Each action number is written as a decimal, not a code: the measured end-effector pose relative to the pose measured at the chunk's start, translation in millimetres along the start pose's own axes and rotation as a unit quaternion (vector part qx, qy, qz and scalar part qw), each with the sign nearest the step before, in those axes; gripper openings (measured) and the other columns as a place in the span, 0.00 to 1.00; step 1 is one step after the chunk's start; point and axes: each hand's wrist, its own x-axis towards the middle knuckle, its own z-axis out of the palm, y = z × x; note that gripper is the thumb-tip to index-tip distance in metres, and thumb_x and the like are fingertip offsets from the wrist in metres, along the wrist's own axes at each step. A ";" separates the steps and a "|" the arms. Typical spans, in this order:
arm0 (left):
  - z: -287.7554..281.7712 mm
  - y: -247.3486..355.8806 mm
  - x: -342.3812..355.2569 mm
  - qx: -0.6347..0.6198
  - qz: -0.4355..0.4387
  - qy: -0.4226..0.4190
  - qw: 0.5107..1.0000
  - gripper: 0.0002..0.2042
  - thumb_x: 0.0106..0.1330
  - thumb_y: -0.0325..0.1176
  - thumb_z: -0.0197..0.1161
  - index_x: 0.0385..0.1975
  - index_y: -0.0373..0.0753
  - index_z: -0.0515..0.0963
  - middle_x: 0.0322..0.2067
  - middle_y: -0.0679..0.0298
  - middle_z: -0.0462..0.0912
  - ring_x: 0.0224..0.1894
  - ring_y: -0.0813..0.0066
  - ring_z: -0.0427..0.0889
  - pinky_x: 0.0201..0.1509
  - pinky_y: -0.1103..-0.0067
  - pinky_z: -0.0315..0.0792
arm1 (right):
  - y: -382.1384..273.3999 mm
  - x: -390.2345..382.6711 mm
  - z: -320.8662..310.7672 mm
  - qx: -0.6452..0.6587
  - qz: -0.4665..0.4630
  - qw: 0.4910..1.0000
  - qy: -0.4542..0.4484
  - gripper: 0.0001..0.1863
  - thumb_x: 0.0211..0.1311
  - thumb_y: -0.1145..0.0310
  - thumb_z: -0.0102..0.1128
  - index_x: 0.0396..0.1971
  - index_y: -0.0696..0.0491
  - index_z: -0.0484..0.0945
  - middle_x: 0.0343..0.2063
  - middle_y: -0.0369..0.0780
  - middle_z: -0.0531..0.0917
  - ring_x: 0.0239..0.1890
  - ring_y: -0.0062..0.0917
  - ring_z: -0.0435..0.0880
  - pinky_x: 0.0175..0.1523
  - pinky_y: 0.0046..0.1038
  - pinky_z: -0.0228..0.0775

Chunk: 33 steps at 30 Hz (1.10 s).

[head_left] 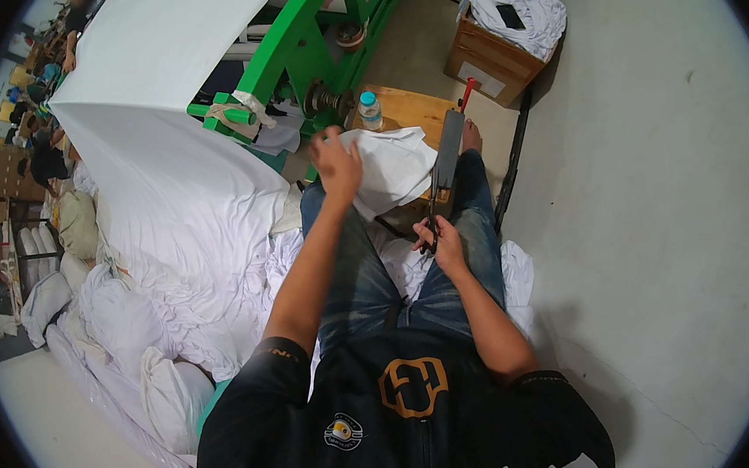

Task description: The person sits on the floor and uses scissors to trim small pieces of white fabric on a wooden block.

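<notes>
My right hand (pixel 442 244) is closed on black-handled scissors (pixel 432 220) above my right thigh, with the blades pointing away from me. My left hand (pixel 336 164) is raised over my left knee, its fingers apart and holding nothing I can see. Just right of it, a folded white cloth (pixel 393 164) hangs over the near edge of a low wooden bench (pixel 418 110). Beyond the scissors lies a long dark grey flat piece (pixel 448 151); a red handle-like part (pixel 467 95) shows at its far end.
A clear bottle (pixel 370 111) with a blue cap stands on the bench. At the far left rises a green machine frame (pixel 289 43), with a broad white fabric sheet (pixel 175 162) falling into heaps. A cardboard box (pixel 489 62) of white cloth sits far right. People work in the far-left background.
</notes>
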 end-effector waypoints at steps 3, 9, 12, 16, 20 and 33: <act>7.9 12.3 -29.9 0.041 0.072 -0.164 0.983 0.30 0.67 0.47 0.73 0.65 0.43 0.73 0.71 0.52 0.68 0.73 0.51 0.68 0.73 0.54 0.65 | -3.6 -4.2 2.2 -0.039 0.030 0.998 -0.029 0.15 0.64 0.69 0.79 0.40 0.59 0.80 0.24 0.37 0.86 0.21 0.22 0.85 0.28 0.23 0.74; 23.1 -4.0 -24.8 0.086 0.068 -0.349 0.931 0.56 0.52 0.55 0.82 0.82 0.59 0.56 0.86 0.65 0.35 0.87 0.57 0.34 0.85 0.44 0.38 | -4.5 -2.1 1.4 -0.007 0.058 0.998 -0.016 0.14 0.64 0.70 0.78 0.42 0.59 0.81 0.28 0.38 0.87 0.23 0.22 0.87 0.28 0.22 0.77; 6.9 -29.0 0.9 0.109 0.127 -0.439 0.883 0.59 0.48 0.49 0.85 0.82 0.57 0.56 0.86 0.61 0.36 0.87 0.54 0.36 0.84 0.41 0.38 | -21.9 -12.8 -4.8 -0.185 0.072 0.980 -0.017 0.15 0.67 0.66 0.77 0.43 0.59 0.82 0.26 0.37 0.86 0.23 0.21 0.86 0.28 0.20 0.76; 12.3 -17.2 -4.6 0.015 0.075 -0.387 0.919 0.58 0.50 0.60 0.81 0.81 0.52 0.56 0.85 0.53 0.37 0.86 0.49 0.36 0.83 0.38 0.36 | -40.5 -17.8 -12.5 -0.148 0.111 0.982 -0.027 0.18 0.66 0.62 0.78 0.43 0.60 0.82 0.26 0.37 0.85 0.25 0.20 0.86 0.31 0.22 0.76; 27.7 -13.4 -27.8 0.057 0.033 -0.273 0.960 0.61 0.48 0.66 0.79 0.83 0.56 0.53 0.85 0.54 0.35 0.87 0.52 0.31 0.82 0.37 0.34 | -42.5 -5.4 -34.5 -0.180 0.165 0.968 -0.066 0.20 0.67 0.60 0.78 0.46 0.60 0.81 0.30 0.36 0.85 0.27 0.18 0.84 0.33 0.21 0.77; 16.7 -39.6 -18.7 -0.016 0.126 -0.286 0.950 0.57 0.38 0.59 0.85 0.77 0.76 0.65 0.86 0.64 0.43 0.87 0.57 0.41 0.82 0.41 0.44 | -87.8 68.8 4.0 -0.360 0.161 0.910 -0.126 0.21 0.60 0.57 0.83 0.36 0.57 0.81 0.22 0.32 0.76 0.23 0.16 0.77 0.28 0.23 0.72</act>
